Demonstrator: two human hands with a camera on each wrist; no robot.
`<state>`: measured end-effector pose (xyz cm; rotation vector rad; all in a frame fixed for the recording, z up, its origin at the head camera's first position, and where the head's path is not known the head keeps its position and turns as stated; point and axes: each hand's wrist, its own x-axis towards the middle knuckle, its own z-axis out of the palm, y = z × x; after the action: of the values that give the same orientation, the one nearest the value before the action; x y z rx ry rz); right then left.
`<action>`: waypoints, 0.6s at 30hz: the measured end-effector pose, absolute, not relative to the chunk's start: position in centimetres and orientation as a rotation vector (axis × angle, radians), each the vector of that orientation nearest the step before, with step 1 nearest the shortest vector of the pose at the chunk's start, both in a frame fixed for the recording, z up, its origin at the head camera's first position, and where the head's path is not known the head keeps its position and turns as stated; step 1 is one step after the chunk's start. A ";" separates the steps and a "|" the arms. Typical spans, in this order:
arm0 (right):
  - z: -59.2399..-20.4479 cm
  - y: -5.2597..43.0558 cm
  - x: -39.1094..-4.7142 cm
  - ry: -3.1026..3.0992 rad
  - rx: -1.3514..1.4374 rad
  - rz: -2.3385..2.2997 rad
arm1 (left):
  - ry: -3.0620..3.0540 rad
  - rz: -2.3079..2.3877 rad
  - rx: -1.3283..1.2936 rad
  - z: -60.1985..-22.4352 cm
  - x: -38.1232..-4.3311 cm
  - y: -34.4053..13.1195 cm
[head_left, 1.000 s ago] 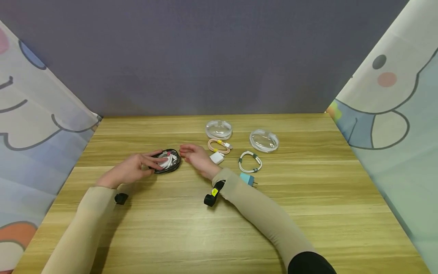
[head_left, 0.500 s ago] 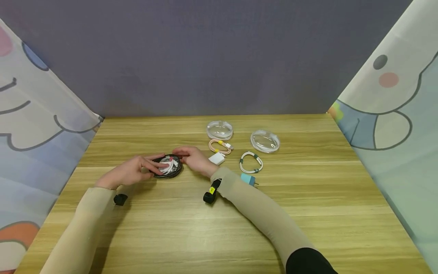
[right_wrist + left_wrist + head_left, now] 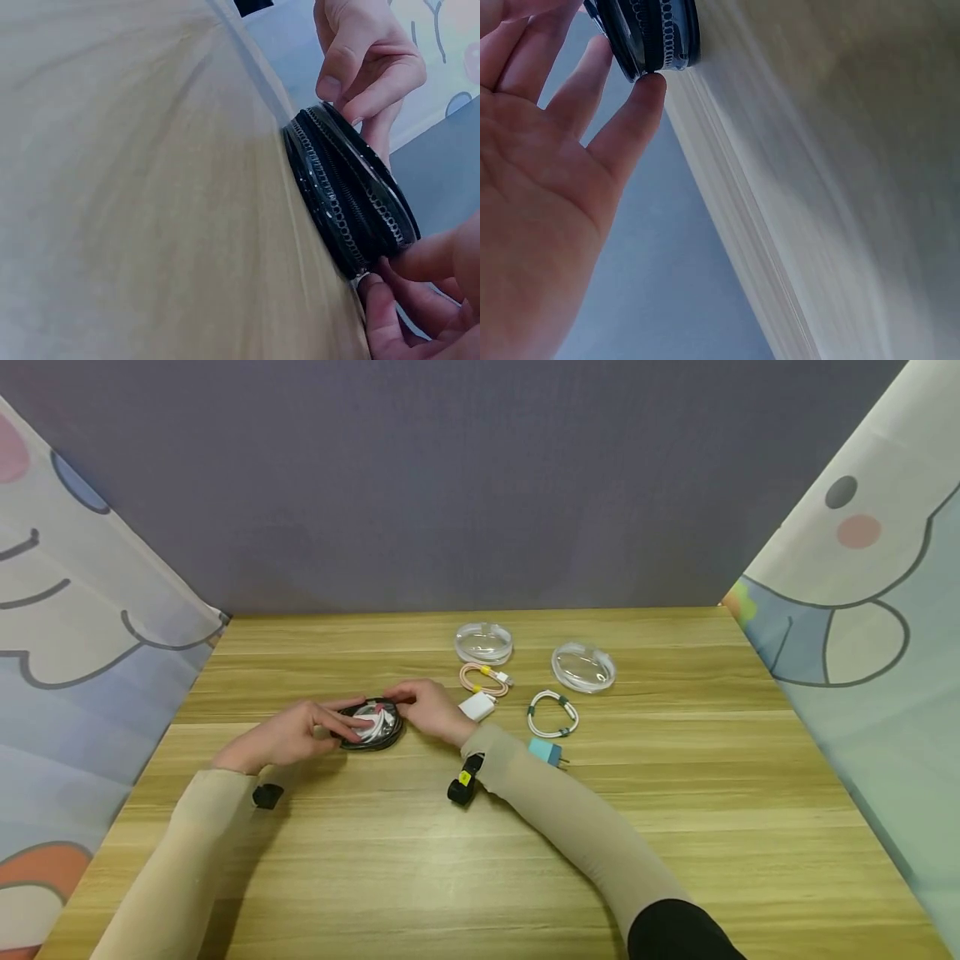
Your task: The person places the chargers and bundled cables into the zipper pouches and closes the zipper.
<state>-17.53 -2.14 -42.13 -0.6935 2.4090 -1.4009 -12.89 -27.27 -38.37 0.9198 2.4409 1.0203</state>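
Observation:
A small round zip case (image 3: pixel 384 727) with black edges and a clear top lies on the wooden table, a white cable visible through the top. My left hand (image 3: pixel 292 735) grips its left side, fingers over the top and edge; in the left wrist view, fingertips (image 3: pixel 652 86) touch the black rim. At the right rear edge, my right hand (image 3: pixel 431 706) pinches the case's end. The right wrist view has the case tilted, silver zipper teeth (image 3: pixel 330 195) along its side, and a small metal piece (image 3: pixel 362 274) at the right fingers, partly hidden.
Right of the hands lie a pink coiled cable (image 3: pixel 472 678), a white charger plug (image 3: pixel 477 706), a white coiled cable (image 3: pixel 531 723) and a blue charger plug (image 3: pixel 543 751). Two clear round cases (image 3: pixel 483 657) stand farther back. A grey panel (image 3: pixel 480 485) rises behind the table.
My right hand has moved left and down onto the zip case's right edge and now pinches there. The case has shifted slightly toward me; the left hand keeps its hold.

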 end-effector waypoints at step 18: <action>-39.7 2.2 -15.2 2.291 -0.707 -1.476 | 2.382 0.961 1.053 -38.3 -11.1 -23.3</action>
<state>-15.17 2.17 -39.67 -0.7067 2.2911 -1.4756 -11.14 -23.32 -38.32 1.0532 2.3817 0.9613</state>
